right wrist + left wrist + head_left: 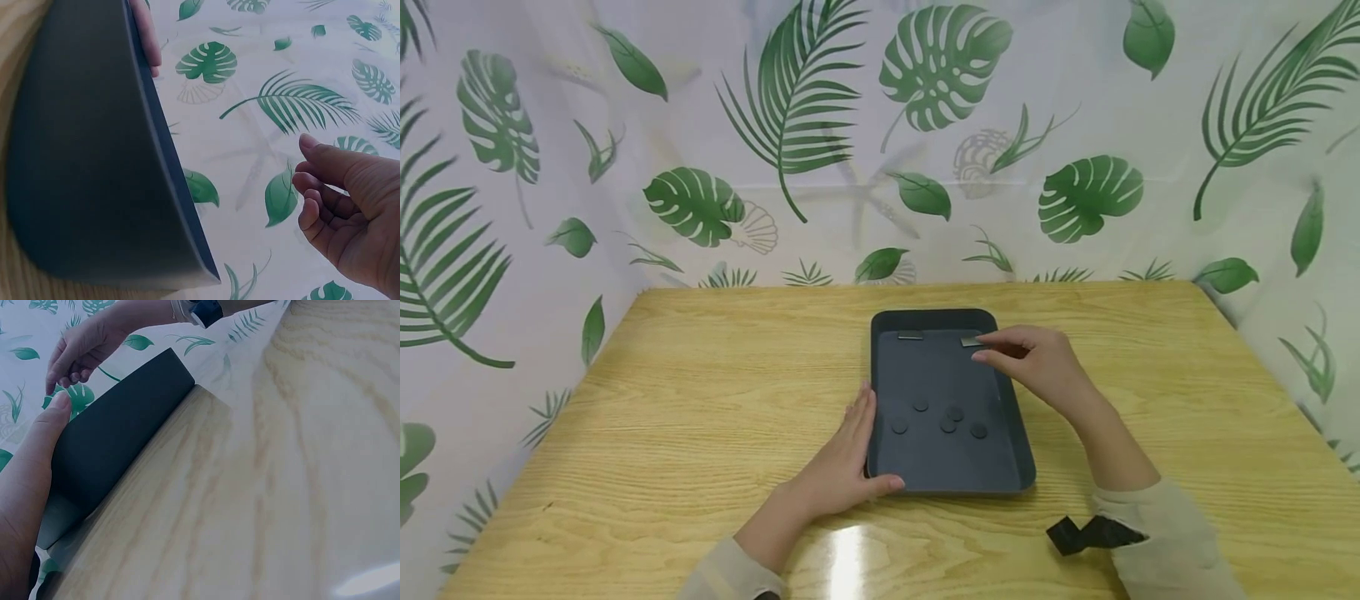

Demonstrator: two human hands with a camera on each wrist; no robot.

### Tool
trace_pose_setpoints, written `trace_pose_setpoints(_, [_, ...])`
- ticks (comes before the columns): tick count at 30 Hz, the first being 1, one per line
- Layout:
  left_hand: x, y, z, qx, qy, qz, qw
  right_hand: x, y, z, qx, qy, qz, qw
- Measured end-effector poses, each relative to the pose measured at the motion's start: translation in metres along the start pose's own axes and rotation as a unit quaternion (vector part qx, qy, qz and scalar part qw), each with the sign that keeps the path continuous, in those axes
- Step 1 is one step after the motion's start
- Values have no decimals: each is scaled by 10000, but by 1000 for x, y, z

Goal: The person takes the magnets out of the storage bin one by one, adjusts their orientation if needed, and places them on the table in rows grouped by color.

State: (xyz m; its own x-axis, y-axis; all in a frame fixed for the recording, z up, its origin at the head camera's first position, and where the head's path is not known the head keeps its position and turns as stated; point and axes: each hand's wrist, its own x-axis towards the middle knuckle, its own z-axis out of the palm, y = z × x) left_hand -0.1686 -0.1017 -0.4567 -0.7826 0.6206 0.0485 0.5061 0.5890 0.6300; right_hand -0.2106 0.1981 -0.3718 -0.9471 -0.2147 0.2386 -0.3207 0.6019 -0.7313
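A dark grey rectangular tray (951,477) stands on the wooden table, one long wall facing my left hand (842,467). That hand's fingers lie straight along the outer left wall, and its thumb reaches over the near corner. My right hand (1037,362) is over the far right part of the tray, thumb and fingertips apart. Its fingertip overlaps the right end of a small shiny flat piece (968,342). In the right wrist view, nothing shows between the bent fingers of the right hand (344,206). A similar flat piece (910,335) lies at the far left inside the tray.
Several dark round discs, one of them a lone disc (898,426), lie in the near half of the tray. The wooden table (700,375) runs back to a leaf-print cloth (820,242). A black strap (1086,533) hangs from the right sleeve.
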Motion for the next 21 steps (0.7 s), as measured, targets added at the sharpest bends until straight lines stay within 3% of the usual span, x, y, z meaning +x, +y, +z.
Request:
trace_pose_setpoints(7, [0, -2, 1, 65, 73, 36, 9999, -3, -11, 13, -55, 200, -664, 9976])
trace_pose_setpoints(15, [0, -3, 3, 7, 70, 54, 10000, -4, -21, 34, 83, 341, -1804, 9830])
trace_pose_setpoints(21, [0, -2, 2, -15, 19, 23, 10000, -4, -26, 49, 99, 187, -2062, 9783])
